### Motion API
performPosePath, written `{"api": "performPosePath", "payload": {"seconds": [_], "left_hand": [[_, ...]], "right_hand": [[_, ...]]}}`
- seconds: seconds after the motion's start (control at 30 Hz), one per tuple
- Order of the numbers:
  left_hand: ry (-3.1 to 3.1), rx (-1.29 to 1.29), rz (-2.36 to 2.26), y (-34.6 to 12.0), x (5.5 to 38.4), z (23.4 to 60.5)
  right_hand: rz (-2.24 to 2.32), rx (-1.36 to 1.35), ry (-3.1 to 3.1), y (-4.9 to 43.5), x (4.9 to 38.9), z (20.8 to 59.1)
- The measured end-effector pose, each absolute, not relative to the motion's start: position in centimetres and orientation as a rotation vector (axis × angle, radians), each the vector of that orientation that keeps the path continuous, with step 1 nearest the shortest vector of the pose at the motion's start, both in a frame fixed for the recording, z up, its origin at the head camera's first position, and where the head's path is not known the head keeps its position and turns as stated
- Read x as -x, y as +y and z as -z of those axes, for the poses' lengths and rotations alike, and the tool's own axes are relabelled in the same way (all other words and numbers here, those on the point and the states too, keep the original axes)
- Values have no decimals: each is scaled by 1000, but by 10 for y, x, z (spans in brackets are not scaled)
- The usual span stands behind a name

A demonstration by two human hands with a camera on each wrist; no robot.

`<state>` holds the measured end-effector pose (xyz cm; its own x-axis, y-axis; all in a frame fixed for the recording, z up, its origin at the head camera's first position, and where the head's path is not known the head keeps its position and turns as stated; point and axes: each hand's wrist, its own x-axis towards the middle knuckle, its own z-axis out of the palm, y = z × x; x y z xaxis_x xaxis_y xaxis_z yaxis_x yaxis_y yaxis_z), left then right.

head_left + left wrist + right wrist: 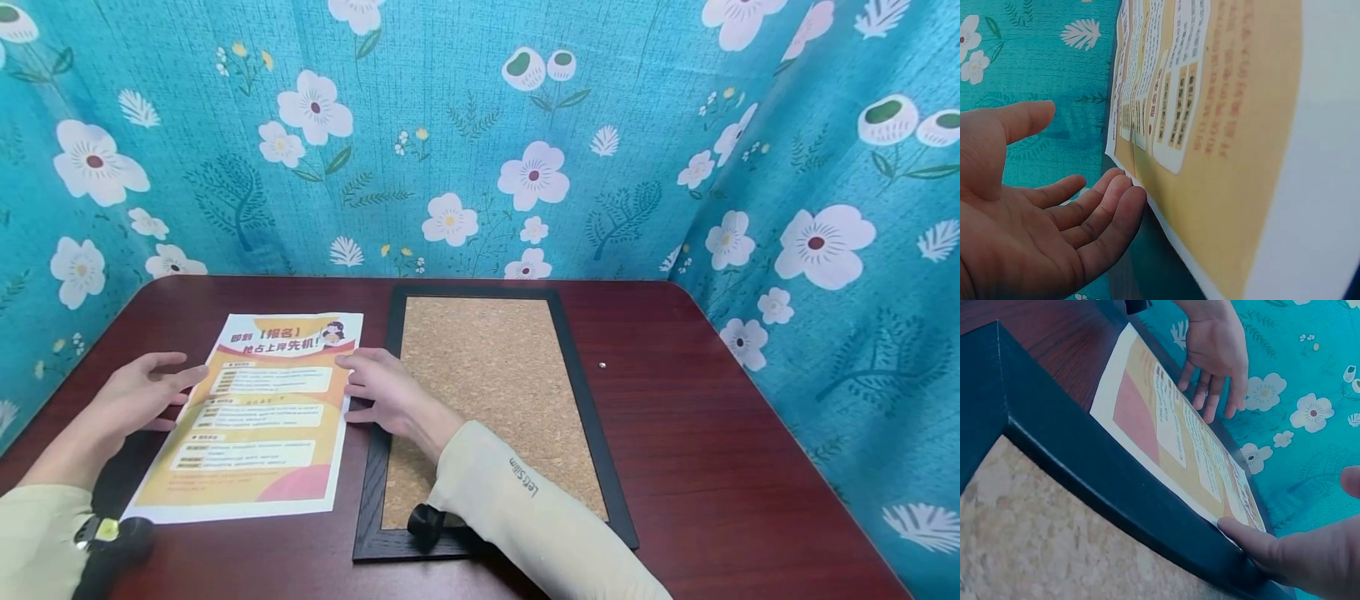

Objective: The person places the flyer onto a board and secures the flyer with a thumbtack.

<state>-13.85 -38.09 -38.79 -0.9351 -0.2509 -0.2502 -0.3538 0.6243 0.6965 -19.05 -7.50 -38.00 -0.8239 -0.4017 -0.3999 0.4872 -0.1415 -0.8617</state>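
A printed poster in yellow, pink and white lies flat on the left half of the table, its heading at the far end. My left hand is at its left edge, fingers loosely spread; the left wrist view shows the fingertips right at the paper's border, with the thumb raised. At the opposite edge is my right hand, fingers apart, one fingertip overlapping the paper's margin. Under the right wrist lies a black-framed cork board, just right of the poster.
The dark red wooden table carries a tiny shiny round piece right of the board. A blue flowered curtain hangs behind the table and along its sides. My right forearm in a cream sleeve crosses the board's lower part.
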Motion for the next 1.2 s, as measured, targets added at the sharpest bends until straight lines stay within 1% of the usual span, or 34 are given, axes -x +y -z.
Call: {"api": "performPosePath", "payload": {"seconds": [0.57,0.8,1.2], "left_hand": [[2663,485,-1214,-381,143,386],[2674,498,-1201,-379,142,388],[2645,443,-1195,-379,142,387]], "right_hand": [[2016,-129,1492,-81,192,381],[2088,-188,1418,-85,189,384],[2027,-135,1440,-91,190,384]]}}
